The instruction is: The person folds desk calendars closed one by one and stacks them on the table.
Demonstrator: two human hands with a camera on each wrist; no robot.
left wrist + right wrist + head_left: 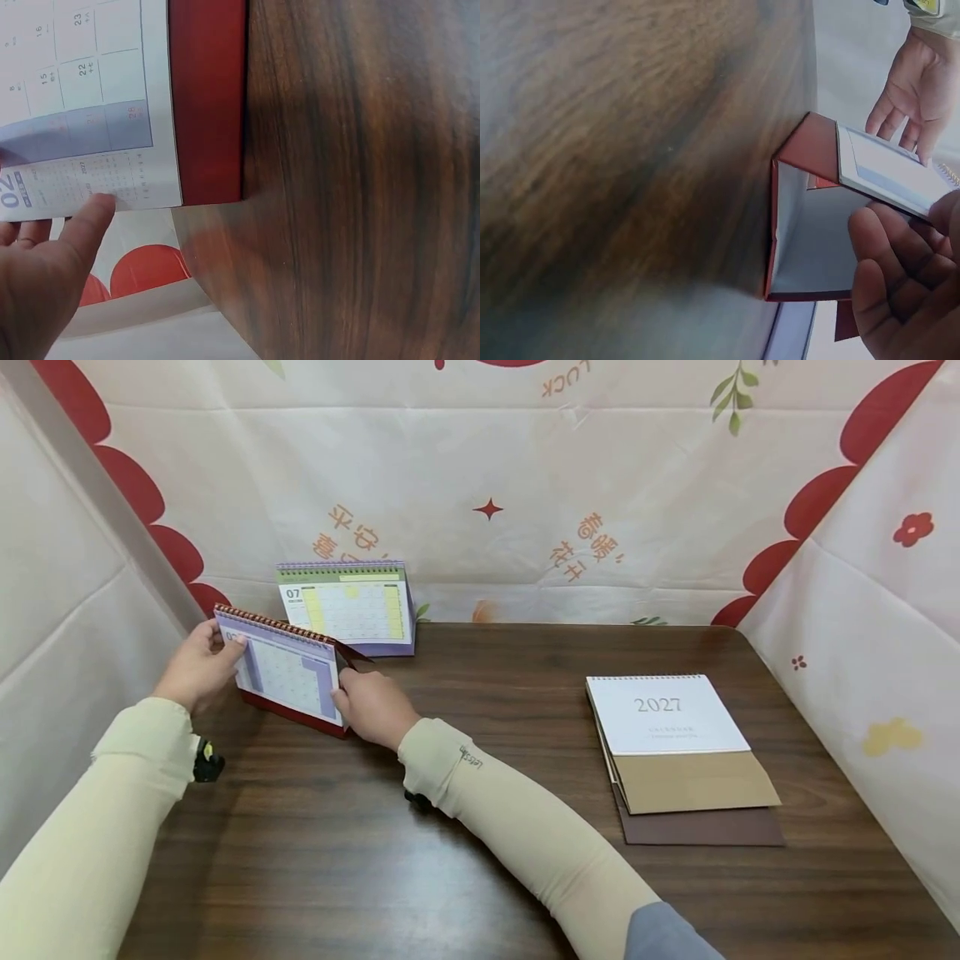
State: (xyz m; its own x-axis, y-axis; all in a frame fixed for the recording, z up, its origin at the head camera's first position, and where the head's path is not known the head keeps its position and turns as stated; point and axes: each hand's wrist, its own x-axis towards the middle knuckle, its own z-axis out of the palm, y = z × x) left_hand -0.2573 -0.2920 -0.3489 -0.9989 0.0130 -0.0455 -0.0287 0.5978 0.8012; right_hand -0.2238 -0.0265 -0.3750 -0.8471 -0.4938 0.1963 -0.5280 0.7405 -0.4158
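Observation:
Both hands hold a red-based desk calendar (288, 672) with purple-edged pages, standing at an angle on the left of the table. At its left end, my left hand (198, 667) has the thumb on the front page and the fingers behind. My right hand (377, 706) pinches the page block at the right end. In the left wrist view, the thumb of my left hand (49, 274) presses beside the "02". The right wrist view shows the calendar's hollow triangular stand (810, 240), with the fingers of my right hand (904, 292) at its open side.
Right behind stands a green-and-purple desk calendar (345, 610) showing "07". A white "2027" calendar (675, 718) with tan and brown flaps lies toward the right of the dark wooden table (480, 843). Printed cloth (480, 460) hangs along the back and sides.

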